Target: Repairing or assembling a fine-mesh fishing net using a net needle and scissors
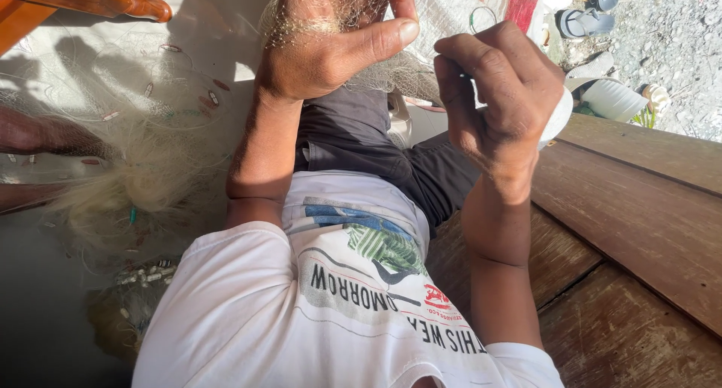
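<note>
Above the lap, a fine, pale fishing net [391, 72] is held up by both hands. It is gripped by the left hand [331, 42], whose fingers are closed into the mesh with the thumb stretched out to the right. The right hand [500, 95] is curled into a loose fist just beside it, and a white object [560, 117] is partly seen behind the palm; whether the net itself is pinched there cannot be told. More of the net is heaped in a pale mound [143, 177] on the ground at the left. A white printed shirt [301, 313] and dark shorts [361, 140] are worn. Brown wooden planks [639, 230] are seen at the right.
</note>
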